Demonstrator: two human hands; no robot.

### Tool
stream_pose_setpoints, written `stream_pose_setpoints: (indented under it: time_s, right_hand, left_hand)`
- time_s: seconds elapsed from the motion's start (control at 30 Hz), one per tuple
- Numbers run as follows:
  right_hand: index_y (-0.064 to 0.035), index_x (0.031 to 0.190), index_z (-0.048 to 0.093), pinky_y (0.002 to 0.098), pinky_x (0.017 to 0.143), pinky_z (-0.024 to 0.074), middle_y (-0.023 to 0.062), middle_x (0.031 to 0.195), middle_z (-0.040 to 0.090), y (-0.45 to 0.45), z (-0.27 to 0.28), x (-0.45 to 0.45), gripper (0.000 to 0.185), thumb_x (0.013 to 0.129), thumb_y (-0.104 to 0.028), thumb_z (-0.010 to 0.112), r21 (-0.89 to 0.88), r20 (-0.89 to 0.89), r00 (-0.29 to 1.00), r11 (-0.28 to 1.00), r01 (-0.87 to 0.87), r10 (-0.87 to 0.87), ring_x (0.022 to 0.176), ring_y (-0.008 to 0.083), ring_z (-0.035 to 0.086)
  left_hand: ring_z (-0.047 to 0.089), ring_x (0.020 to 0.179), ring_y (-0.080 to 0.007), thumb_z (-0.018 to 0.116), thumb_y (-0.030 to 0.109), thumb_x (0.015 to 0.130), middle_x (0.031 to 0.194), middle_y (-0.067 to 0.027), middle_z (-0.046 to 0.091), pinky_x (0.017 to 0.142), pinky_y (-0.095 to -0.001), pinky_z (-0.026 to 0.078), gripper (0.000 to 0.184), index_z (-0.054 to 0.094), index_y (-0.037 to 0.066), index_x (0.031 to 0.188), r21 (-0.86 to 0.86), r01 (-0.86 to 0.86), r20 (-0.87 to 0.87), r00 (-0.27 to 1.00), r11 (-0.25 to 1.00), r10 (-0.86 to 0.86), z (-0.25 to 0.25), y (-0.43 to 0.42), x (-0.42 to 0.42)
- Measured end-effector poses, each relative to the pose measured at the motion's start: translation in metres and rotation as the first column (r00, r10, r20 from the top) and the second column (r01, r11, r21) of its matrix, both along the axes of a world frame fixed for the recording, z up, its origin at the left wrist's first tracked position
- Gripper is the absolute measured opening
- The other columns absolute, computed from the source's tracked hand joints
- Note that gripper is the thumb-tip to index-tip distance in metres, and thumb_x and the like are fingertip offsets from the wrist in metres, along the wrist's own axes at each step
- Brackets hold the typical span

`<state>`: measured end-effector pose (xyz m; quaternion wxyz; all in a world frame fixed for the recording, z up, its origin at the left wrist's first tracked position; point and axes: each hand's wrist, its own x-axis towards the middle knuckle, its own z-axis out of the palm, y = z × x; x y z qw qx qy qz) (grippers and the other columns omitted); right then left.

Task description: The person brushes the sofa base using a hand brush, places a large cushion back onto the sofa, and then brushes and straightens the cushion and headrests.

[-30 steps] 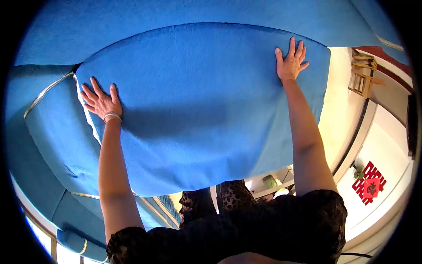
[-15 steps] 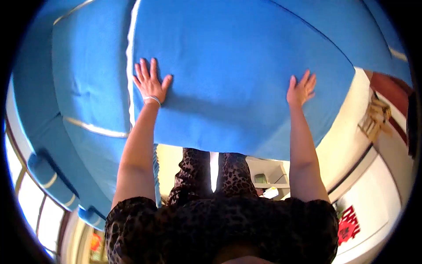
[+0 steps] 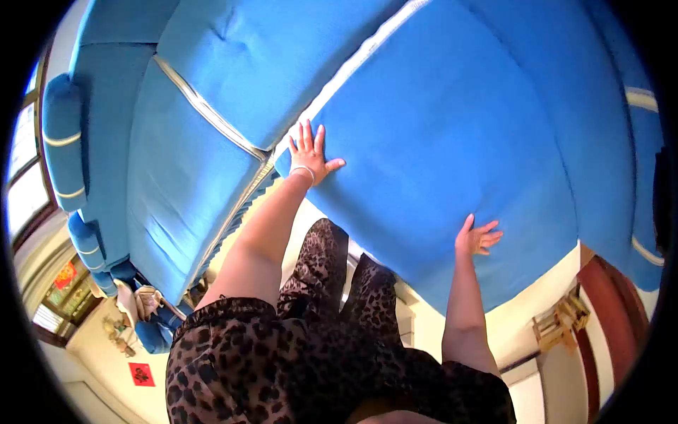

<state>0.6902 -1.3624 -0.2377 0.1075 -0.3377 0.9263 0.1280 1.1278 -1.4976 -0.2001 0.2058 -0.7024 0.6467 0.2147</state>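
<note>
Blue fabric with a white trim [image 3: 357, 58] covers the sofa cushion [image 3: 452, 113] in front of me. My left hand [image 3: 311, 155] lies flat at the cushion's left corner, beside the trim, fingers spread. A thin pale bracelet [image 3: 304, 169] circles that wrist. Farther right and closer to my body, my right hand [image 3: 478, 237] is open with its fingers apart, over the same cushion near its front edge. Whether its palm presses on the fabric I cannot tell. Neither hand holds anything.
More blue sofa sections [image 3: 191, 169] with white trim and rounded blue armrests [image 3: 63, 141] stand to the left, near a window [image 3: 23, 145]. A small wooden stool-like object [image 3: 561, 321] is at the lower right. A red paper decoration [image 3: 142, 374] shows at the lower left.
My view has turned, so the sofa looks tilted. In the picture the left hand sits farther right and the right hand lower. Both hands stay open.
</note>
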Motion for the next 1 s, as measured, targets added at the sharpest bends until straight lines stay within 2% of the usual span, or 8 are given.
stream_pose_setpoints:
  time_s: [0.1, 0.2, 0.3, 0.53, 0.63, 0.7, 0.8, 1.0]
  right_hand:
    - [-0.0114, 0.147, 0.001, 0.0702, 0.1, 0.0074, 0.0237, 0.149, -0.009, -0.019, 0.029, 0.017, 0.093, 0.083, -0.065, 0.042, 0.15, 0.101, 0.99, 0.985, 0.083, -0.099, 0.139, 0.039, -0.006]
    - [-0.0081, 0.146, 0.0, 0.0682, 0.102, 0.0065, 0.0239, 0.149, -0.01, -0.043, 0.045, 0.037, 0.094, 0.083, -0.065, 0.041, -0.154, 0.145, 0.979, 0.98, -0.123, 0.145, 0.139, 0.0384, -0.006]
    - [-0.0041, 0.145, -0.001, 0.0663, 0.103, 0.0061, 0.0237, 0.149, -0.01, -0.074, 0.014, 0.081, 0.096, 0.084, -0.065, 0.041, 0.024, 0.071, 0.917, 0.918, -0.395, 0.393, 0.139, 0.0384, -0.007]
    - [-0.0074, 0.146, 0.001, 0.0615, 0.106, 0.0071, 0.0218, 0.151, -0.006, -0.092, 0.036, 0.089, 0.096, 0.083, -0.064, 0.045, 0.162, 0.181, 0.931, 0.924, -0.345, 0.316, 0.14, 0.0359, -0.003]
    - [-0.0069, 0.146, 0.006, 0.058, 0.108, 0.006, 0.0215, 0.151, -0.002, -0.12, 0.058, 0.127, 0.096, 0.081, -0.062, 0.05, -0.161, 0.242, 0.842, 0.876, -0.455, 0.482, 0.14, 0.0337, 0.0]
    - [-0.0028, 0.145, 0.009, 0.0587, 0.108, 0.0041, 0.0239, 0.15, 0.0, -0.132, 0.053, 0.157, 0.1, 0.078, -0.062, 0.052, -0.317, 0.18, 0.64, 0.66, -0.681, 0.747, 0.14, 0.0359, -0.001]
    - [0.0002, 0.144, 0.006, 0.0598, 0.107, -0.0002, 0.027, 0.149, -0.004, -0.147, 0.063, 0.209, 0.102, 0.078, -0.062, 0.053, 0.128, 0.348, 0.563, 0.557, -0.82, 0.749, 0.139, 0.0386, -0.007]
    - [-0.0016, 0.145, 0.009, 0.0573, 0.108, 0.002, 0.0257, 0.149, -0.003, -0.153, 0.071, 0.216, 0.098, 0.079, -0.059, 0.054, 0.093, 0.372, 0.614, 0.63, -0.771, 0.696, 0.139, 0.0386, -0.003]
  left_hand:
    - [-0.006, 0.14, -0.0346, 0.047, 0.074, 0.073, 0.151, -0.0202, -0.002, 0.109, -0.056, 0.001, 0.103, 0.013, 0.01, 0.146, 0.006, -0.033, -0.035, 0.999, 0.999, 0.033, 0.025, -0.008, 0.015]
    - [-0.005, 0.14, -0.033, 0.047, 0.076, 0.072, 0.152, -0.0182, -0.002, 0.109, -0.0568, 0.001, 0.104, 0.011, 0.013, 0.147, -0.128, -0.292, 0.006, 0.956, 0.948, 0.295, 0.029, 0.009, 0.012]
    - [-0.01, 0.14, -0.0313, 0.046, 0.075, 0.073, 0.152, -0.0161, -0.008, 0.108, -0.0566, -0.002, 0.106, 0.004, 0.013, 0.147, 0.032, -0.391, 0.015, 0.92, 0.92, 0.391, 0.011, 0.015, 0.013]
    - [-0.014, 0.14, -0.031, 0.044, 0.076, 0.074, 0.152, -0.0149, -0.01, 0.107, -0.0581, -0.004, 0.104, 0.002, 0.016, 0.147, 0.114, -0.424, -0.027, 0.903, 0.898, 0.43, 0.01, 0.012, 0.025]
    - [-0.015, 0.14, -0.0311, 0.043, 0.076, 0.073, 0.152, -0.0147, -0.012, 0.106, -0.059, -0.005, 0.104, 0.003, 0.017, 0.148, 0.146, -0.428, -0.042, 0.898, 0.892, 0.438, 0.014, 0.011, 0.026]
    - [-0.015, 0.14, -0.0311, 0.044, 0.076, 0.073, 0.152, -0.0146, -0.013, 0.106, -0.0592, -0.005, 0.103, 0.003, 0.017, 0.148, 0.158, -0.424, -0.057, 0.898, 0.892, 0.437, 0.018, 0.008, 0.026]
    - [-0.015, 0.14, -0.031, 0.043, 0.077, 0.073, 0.152, -0.0146, -0.013, 0.106, -0.0592, -0.006, 0.103, 0.004, 0.017, 0.148, 0.174, -0.427, -0.088, 0.891, 0.888, 0.445, 0.016, 0.008, 0.03]
    - [-0.013, 0.14, -0.0322, 0.045, 0.073, 0.075, 0.152, -0.0144, -0.011, 0.107, -0.0596, -0.002, 0.098, 0.006, 0.02, 0.148, 0.172, -0.414, -0.16, 0.884, 0.894, 0.44, 0.02, 0.01, 0.039]
